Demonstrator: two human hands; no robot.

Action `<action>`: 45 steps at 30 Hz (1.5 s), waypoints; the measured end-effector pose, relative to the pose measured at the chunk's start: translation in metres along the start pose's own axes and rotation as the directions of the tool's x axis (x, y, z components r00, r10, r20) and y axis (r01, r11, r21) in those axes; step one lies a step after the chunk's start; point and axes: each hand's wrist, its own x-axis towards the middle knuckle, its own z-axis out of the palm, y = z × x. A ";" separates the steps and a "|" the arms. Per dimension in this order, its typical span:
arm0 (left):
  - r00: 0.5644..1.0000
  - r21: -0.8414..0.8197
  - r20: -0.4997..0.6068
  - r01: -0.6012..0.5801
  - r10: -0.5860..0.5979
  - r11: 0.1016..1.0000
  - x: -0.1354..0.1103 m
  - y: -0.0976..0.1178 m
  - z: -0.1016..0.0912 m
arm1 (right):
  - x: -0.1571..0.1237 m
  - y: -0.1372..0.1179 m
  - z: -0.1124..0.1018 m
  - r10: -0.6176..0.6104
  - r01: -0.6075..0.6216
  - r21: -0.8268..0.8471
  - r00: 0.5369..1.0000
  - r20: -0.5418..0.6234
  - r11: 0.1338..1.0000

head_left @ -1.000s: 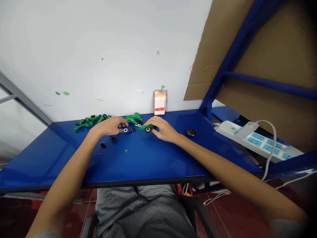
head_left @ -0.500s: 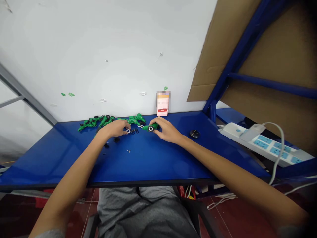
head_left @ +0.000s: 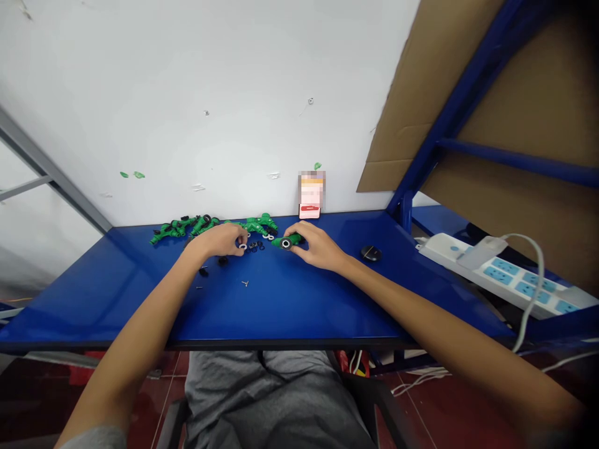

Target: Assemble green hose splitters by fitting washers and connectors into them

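Observation:
My right hand (head_left: 316,246) is closed round a green plastic pipe fitting (head_left: 294,239), whose round end with a black and white ring faces me. To its left, my left hand (head_left: 225,240) has thumb and fingers curled onto a white ring (head_left: 243,247) at the fingertips. Small black rings (head_left: 255,246) lie just right of those fingertips. Two white rings (head_left: 268,237) rest between the hands. Behind the left hand, several more green fittings (head_left: 262,223) with black parts form a pile along the wall.
Small screws (head_left: 245,283) and black caps (head_left: 203,272) lie on the blue table (head_left: 299,305). A phone (head_left: 309,196) leans on the wall. A round black object (head_left: 371,252) sits at right, with a white power strip (head_left: 505,274) beyond it.
The whole view has shifted slightly to the right. Both hands keep nearly the same pose, with the fitting and the white ring still at the fingers.

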 end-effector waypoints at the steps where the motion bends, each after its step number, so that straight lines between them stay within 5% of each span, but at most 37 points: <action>1: 1.000 -0.001 0.000 0.005 -0.005 1.000 0.000 0.000 0.000 | 0.000 0.000 0.000 -0.001 0.001 0.000 1.000 0.000 1.000; 45: 0.999 0.020 0.048 0.025 -0.026 0.999 0.002 0.002 0.002 | -0.001 -0.003 -0.002 0.035 -0.035 0.005 0.998 0.049 0.999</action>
